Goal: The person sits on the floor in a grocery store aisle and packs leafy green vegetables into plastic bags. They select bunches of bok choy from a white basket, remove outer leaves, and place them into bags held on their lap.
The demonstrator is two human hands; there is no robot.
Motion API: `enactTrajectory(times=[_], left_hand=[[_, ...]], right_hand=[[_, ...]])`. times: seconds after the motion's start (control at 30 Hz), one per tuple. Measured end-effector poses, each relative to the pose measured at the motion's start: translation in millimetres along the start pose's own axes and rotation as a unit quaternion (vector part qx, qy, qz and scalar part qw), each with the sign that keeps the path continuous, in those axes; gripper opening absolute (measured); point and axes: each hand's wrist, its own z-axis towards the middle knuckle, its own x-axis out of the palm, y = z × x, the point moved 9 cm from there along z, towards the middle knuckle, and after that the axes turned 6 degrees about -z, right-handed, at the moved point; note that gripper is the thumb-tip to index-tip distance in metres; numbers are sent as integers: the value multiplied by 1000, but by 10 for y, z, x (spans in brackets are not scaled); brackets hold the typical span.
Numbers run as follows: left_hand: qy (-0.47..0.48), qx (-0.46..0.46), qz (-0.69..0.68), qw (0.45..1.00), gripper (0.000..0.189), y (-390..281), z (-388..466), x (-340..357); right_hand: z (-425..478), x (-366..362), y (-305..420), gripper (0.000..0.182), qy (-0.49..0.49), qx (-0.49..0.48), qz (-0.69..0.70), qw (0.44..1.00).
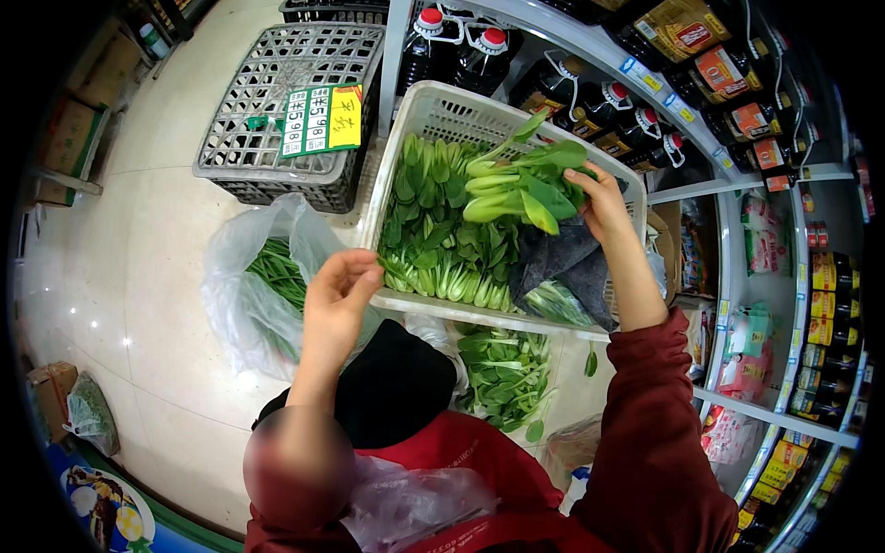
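Note:
My right hand point(600, 197) grips a bunch of bok choy point(515, 186) by its leafy end, above a white plastic crate point(494, 319). Rows of bok choy point(442, 228) fill the crate's left and middle, beside a dark cloth point(570, 259) and a clear bag of greens point(559, 303). At the crate's front left corner, my left hand point(346, 283) pinches a green leaf point(401, 268) between thumb and fingertips. Loose greens point(505, 377) lie on the floor between the crate and my lap. A plastic bag point(225, 290) holding long thin green stalks point(280, 269) stands left of the crate.
An upturned-looking grey plastic crate point(256, 62) with a price sign point(321, 119) stands at the upper left. Shelves with dark bottles point(484, 62) rise behind and right of the white crate. Cardboard boxes point(69, 138) line the far left. A filled bag point(92, 415) sits at the lower left.

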Motion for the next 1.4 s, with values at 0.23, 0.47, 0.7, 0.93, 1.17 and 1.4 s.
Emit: enactTrajectory(times=[0.23,0.47,0.7,0.93,1.17,1.4], left_hand=[[30,273,250,929,33,-623,15,532],[176,-40,14,983,32,-87,235,863],[85,-29,-156,984,38,-82,248,633],[131,21,-174,976,47,-277,138,740],[141,-6,-185,973,47,-196,152,754],[100,59,-121,986,53,-260,160,664]], right_hand=[[-514,656,660,23,226,-34,41,973],[-390,565,969,31,54,-212,-204,954],[-1235,1312,496,21,19,-129,-79,988],[-1213,1570,373,16,-9,-93,57,994],[-1243,1445,234,14,30,-86,135,987],[-1281,1413,285,13,9,-132,177,975]])
